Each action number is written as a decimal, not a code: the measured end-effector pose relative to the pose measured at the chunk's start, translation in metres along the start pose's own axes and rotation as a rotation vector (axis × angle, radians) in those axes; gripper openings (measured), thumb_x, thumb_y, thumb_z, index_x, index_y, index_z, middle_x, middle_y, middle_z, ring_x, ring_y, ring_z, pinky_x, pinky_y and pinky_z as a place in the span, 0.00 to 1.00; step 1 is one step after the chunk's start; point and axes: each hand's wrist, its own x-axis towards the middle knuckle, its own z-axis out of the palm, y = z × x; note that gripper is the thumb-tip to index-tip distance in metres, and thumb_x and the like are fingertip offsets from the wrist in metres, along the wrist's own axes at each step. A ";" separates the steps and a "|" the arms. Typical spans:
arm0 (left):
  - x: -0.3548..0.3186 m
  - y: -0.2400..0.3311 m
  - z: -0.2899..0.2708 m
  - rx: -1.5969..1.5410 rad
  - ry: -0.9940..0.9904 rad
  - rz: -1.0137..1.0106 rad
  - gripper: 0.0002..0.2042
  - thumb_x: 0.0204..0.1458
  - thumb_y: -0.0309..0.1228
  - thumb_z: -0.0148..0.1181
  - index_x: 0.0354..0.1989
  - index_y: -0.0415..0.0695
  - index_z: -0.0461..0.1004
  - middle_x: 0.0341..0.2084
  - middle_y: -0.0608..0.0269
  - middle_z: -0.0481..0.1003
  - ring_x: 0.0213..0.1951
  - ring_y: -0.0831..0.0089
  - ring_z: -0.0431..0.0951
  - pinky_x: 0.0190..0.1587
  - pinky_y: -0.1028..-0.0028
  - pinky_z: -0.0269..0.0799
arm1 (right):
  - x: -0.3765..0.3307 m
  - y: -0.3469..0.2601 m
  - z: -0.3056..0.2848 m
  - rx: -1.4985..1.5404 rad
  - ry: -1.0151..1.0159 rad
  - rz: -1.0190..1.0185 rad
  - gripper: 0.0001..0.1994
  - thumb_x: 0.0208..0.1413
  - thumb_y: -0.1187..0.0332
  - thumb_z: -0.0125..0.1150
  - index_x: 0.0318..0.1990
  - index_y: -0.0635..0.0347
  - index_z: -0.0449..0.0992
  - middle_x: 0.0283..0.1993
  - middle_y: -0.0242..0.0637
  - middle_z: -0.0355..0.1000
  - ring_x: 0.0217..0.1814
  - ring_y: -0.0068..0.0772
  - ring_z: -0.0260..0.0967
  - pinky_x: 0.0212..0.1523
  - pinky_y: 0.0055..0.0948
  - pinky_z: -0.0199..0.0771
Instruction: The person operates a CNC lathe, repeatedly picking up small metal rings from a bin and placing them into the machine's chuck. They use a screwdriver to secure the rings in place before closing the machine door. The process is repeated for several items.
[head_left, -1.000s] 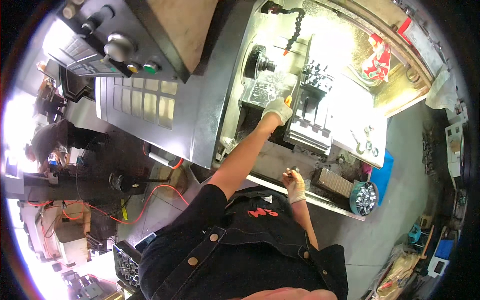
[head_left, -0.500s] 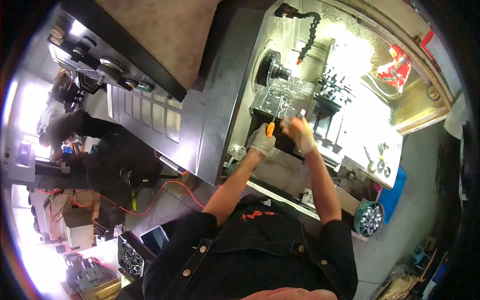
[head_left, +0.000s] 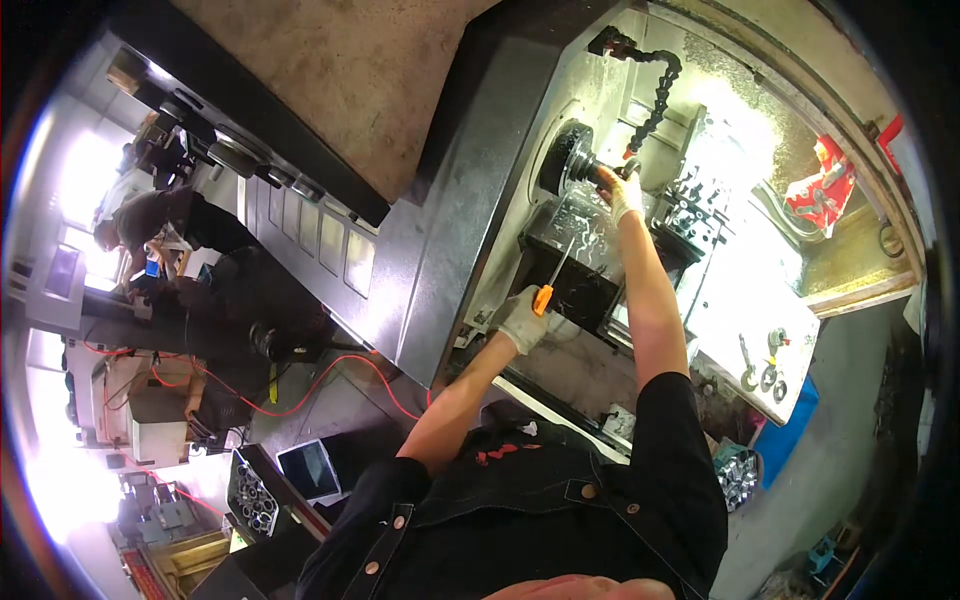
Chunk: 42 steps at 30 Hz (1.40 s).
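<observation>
Orange-handled, slim tool [head_left: 543, 300] in the left hand [head_left: 519, 323], gloved fingers closed round its grip, thin shank slanting up over the dark opening below the chuck [head_left: 567, 160]! Up top, the right hand [head_left: 624, 194], gloved too, is right at the nose of that chuck, fingers bent and slightly apart; whether they pinch a small part there, I can't tell. Just above them hangs the red tip of a black segmented hose [head_left: 660, 98]. Close by on the right sits the tool block [head_left: 697, 207], studded with bolts. Farther right, metal rings [head_left: 768, 379] lie near the corner of a bright panel [head_left: 735, 325], and beyond its edge a round bin [head_left: 738, 476] brims with shiny parts beside a blue tray [head_left: 792, 425].
</observation>
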 end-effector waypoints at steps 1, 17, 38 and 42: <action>0.002 -0.005 0.001 -0.012 0.011 0.016 0.15 0.43 0.27 0.55 0.42 0.41 0.68 0.29 0.49 0.74 0.35 0.55 0.76 0.40 0.64 0.70 | -0.003 -0.002 0.001 0.014 -0.002 0.000 0.27 0.40 0.69 0.73 0.47 0.55 0.62 0.39 0.36 0.69 0.33 0.28 0.69 0.23 0.27 0.71; 0.000 0.034 -0.008 -0.014 -0.022 0.041 0.14 0.44 0.30 0.55 0.41 0.42 0.70 0.31 0.45 0.74 0.37 0.49 0.76 0.40 0.62 0.71 | -0.033 0.015 -0.026 0.070 0.068 0.217 0.15 0.46 0.79 0.51 0.43 0.53 0.64 0.33 0.37 0.66 0.31 0.37 0.69 0.26 0.34 0.75; -0.006 0.043 0.009 0.208 -0.307 -0.005 0.15 0.49 0.38 0.53 0.39 0.40 0.69 0.35 0.40 0.75 0.41 0.43 0.74 0.43 0.55 0.68 | -0.061 0.049 -0.085 -0.062 -0.146 0.262 0.27 0.53 0.60 0.59 0.60 0.46 0.61 0.49 0.31 0.66 0.43 0.33 0.68 0.35 0.38 0.74; -0.004 0.028 0.014 0.222 -0.307 -0.007 0.17 0.50 0.41 0.55 0.39 0.40 0.68 0.35 0.40 0.75 0.41 0.43 0.74 0.43 0.55 0.68 | -0.079 0.037 -0.069 -0.276 -0.175 0.100 0.20 0.53 0.61 0.57 0.54 0.48 0.66 0.48 0.29 0.66 0.46 0.28 0.65 0.38 0.35 0.72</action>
